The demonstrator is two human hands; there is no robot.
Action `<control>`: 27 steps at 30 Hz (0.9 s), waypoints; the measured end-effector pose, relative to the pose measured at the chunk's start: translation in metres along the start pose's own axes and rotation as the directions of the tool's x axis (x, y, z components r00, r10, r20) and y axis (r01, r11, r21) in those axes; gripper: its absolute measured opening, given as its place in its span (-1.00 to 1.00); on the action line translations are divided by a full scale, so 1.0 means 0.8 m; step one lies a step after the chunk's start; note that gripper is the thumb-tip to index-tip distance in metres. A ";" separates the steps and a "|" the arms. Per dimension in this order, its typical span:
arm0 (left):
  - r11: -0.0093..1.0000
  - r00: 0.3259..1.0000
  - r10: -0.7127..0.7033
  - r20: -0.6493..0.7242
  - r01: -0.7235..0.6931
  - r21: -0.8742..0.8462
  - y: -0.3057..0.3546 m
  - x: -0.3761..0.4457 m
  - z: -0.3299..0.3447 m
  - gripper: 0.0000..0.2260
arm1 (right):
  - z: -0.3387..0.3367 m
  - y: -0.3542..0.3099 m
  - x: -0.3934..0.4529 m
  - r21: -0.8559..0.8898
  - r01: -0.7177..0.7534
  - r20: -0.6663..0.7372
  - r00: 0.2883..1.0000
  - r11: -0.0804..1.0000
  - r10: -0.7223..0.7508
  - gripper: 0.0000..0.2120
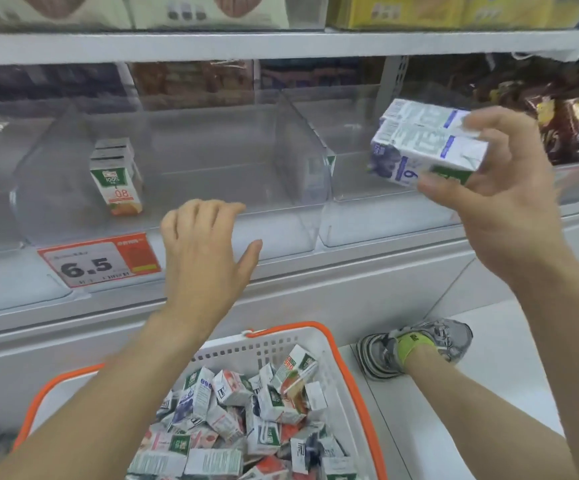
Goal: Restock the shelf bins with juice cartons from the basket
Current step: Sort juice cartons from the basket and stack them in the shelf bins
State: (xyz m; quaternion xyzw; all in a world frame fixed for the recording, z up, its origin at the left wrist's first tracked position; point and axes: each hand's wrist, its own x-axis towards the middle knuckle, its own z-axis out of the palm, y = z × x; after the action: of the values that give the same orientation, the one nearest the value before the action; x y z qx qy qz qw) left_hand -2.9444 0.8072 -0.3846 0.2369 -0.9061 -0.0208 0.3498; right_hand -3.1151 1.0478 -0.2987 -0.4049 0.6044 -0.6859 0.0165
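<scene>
Right hand point(495, 188) was clamped on two blueberry juice cartons point(426, 143), stacked and tilted, held in the air at about two o'clock over the right-hand clear shelf bin point(367, 188) — not yet set down. Left hand point(201, 251) gripped nothing, fingers loosely curled and resting at the front lip of the middle bin point(212, 161). By my reading the restock had barely begun: the middle bin looked bare, and at nine o'clock only a short row of orange juice cartons point(116, 174) stood upright — three, perhaps four. At six o'clock the white basket point(333, 358) with its orange rim held a jumbled heap of cartons point(239, 417) — well over twenty, too tangled to count exactly. One price tag point(99, 259) sat below the left bin.
</scene>
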 end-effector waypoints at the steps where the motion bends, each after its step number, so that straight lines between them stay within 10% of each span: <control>1: 1.000 0.999 0.017 -0.050 -0.016 0.026 0.000 -0.002 0.005 -0.65 | -0.005 -0.003 0.018 -0.119 -0.010 -0.002 1.000 0.993 0.010 -0.46; 7: 0.999 0.987 0.042 -0.152 -0.038 0.032 -0.001 -0.003 0.015 -0.69 | 0.001 0.023 0.123 -0.663 0.056 0.318 0.924 0.747 0.213 -0.44; 13: 0.999 0.986 0.032 -0.164 -0.025 0.044 -0.004 -0.005 0.021 -0.67 | 0.056 0.075 0.169 -0.823 0.149 0.468 0.725 0.548 0.505 -0.29; 18: 0.998 0.979 0.046 -0.198 -0.035 0.061 -0.005 -0.005 0.025 -0.68 | 0.072 0.093 0.168 -0.825 0.060 0.400 0.765 0.562 0.505 -0.08; 27: 0.998 0.976 0.040 -0.213 -0.031 0.048 -0.003 -0.003 0.027 -0.69 | 0.072 0.098 0.154 -0.874 0.037 0.315 0.803 0.484 0.506 -0.32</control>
State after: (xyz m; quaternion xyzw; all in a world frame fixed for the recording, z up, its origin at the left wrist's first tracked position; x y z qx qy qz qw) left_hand -2.9554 0.8035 -0.4031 0.2292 -0.8676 0.0310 0.4401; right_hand -3.2017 0.9167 -0.3023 -0.4425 0.8803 -0.1492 0.0835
